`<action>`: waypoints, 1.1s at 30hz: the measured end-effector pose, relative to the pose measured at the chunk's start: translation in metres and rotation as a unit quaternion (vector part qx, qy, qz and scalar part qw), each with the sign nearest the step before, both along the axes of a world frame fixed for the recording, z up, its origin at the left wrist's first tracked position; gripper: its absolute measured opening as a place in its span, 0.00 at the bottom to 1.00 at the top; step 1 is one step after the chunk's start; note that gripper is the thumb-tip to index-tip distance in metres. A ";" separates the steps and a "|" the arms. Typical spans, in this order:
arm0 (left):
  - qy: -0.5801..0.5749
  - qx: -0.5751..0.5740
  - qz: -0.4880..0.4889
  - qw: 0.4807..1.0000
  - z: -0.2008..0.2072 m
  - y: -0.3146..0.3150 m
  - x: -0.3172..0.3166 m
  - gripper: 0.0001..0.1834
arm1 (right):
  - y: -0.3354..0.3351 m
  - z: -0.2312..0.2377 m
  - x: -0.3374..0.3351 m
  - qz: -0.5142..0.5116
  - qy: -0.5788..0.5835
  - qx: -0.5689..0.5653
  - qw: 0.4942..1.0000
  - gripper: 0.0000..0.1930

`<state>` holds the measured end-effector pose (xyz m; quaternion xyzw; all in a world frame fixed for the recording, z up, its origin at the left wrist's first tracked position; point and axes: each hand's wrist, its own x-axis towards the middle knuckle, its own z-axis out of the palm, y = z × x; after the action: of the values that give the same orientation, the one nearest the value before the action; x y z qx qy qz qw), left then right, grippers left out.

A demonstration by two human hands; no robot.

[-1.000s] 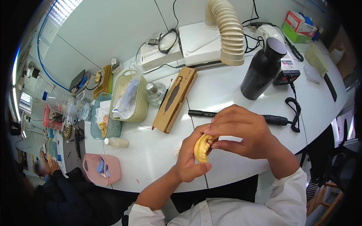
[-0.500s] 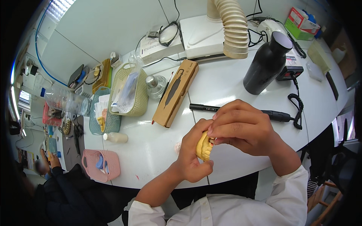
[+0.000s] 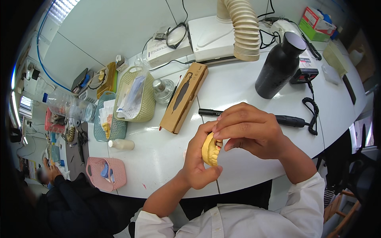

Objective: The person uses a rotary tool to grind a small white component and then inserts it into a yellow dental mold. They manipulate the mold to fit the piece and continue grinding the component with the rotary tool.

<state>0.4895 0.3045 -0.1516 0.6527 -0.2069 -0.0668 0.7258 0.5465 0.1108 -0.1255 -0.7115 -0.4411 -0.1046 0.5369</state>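
Note:
A yellow dental cast (image 3: 209, 152) is held in my left hand (image 3: 194, 162), its fingers behind the cast and its thumb stretched along the lower end. The row of teeth faces right, with a dark and reddish spot near the upper teeth. My right hand (image 3: 254, 131) is arched over the top of the cast. Its fingertips touch the upper edge, while its thumb stands a little apart from the teeth. Behind the right hand lies a black pen-shaped tool (image 3: 208, 112), partly covered. A black handpiece (image 3: 291, 121) with a coiled cord is to the right.
Beyond my hands stand a black bottle (image 3: 278, 69), a brown cardboard box (image 3: 184, 99) and a glass bottle (image 3: 163, 93). Baskets in green (image 3: 149, 107), blue (image 3: 97, 127) and pink (image 3: 95, 174) stand left, near a small white bottle (image 3: 122, 144). A ribbed hose (image 3: 246, 35) hangs at the back.
Both hands and the cast have shifted slightly left. My right thumb has come away from the teeth, and more of the cast's tooth side shows.

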 end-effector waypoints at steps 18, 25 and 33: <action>-0.273 0.123 0.100 0.949 0.002 -0.007 0.006 0.34 | 0.001 -0.004 -0.004 -0.013 -0.137 0.000 0.990 0.12; -0.280 0.127 0.112 0.945 0.007 -0.003 0.009 0.34 | 0.003 -0.008 -0.001 -0.020 -0.170 -0.003 0.985 0.10; -0.308 0.129 0.114 0.936 0.003 -0.007 0.008 0.36 | 0.002 -0.005 -0.003 -0.044 -0.176 -0.016 0.983 0.11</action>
<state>0.4980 0.2979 -0.1482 0.7488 -0.3340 0.1942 0.5385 0.5438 0.1131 -0.1304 -0.7094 -0.4982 -0.2446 0.4344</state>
